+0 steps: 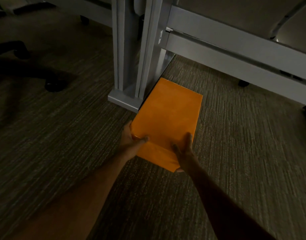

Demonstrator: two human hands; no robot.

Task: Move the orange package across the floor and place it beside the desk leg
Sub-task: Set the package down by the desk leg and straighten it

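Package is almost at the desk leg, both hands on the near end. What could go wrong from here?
The package's far-left edge sits tight against the desk leg's foot plate; pushing on could jam or skew it. The left hand is near that plate and might get pinched. The right hand looks tucked under the near end, so lowering could trap fingers against the carpet.

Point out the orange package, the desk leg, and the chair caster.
orange package [167,116]: head view, middle of its top face.
desk leg [124,49]: head view, grey upright column.
chair caster [52,85]: head view, black wheel on carpet at left.
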